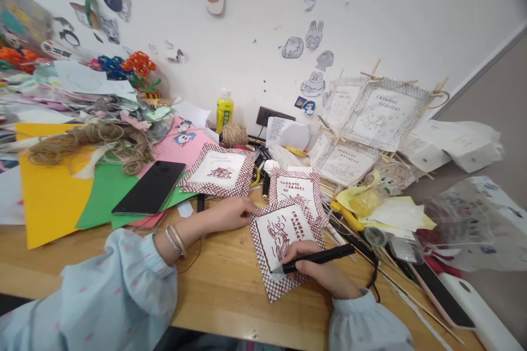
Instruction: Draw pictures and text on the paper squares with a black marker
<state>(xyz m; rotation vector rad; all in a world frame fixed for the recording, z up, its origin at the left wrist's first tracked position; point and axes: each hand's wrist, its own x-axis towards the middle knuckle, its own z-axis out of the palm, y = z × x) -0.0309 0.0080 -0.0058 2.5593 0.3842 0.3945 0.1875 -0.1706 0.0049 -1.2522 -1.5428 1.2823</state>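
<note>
My right hand [319, 269] is closed around a black marker pen [319, 258], its tip on the lower left of a card [282, 230]. That card has a dark red crosshatched border, red line drawing and handwriting. At the card's upper left corner rests my left hand [236, 213], fingers stretched towards it; their undersides are hidden. Directly behind lies a second bordered card [296, 189], partly covered by the first. A third card with a drawn pavilion [220, 171] lies farther left.
A black phone [149, 187] lies on coloured paper [53, 186] with a coil of twine [93, 145]. Behind stand a yellow-green bottle [224, 109] and a twine ball [234, 135]. Framed drawings on sticks [381, 112], yellow scraps and thin sticks crowd the right. Another phone [442, 293] lies there.
</note>
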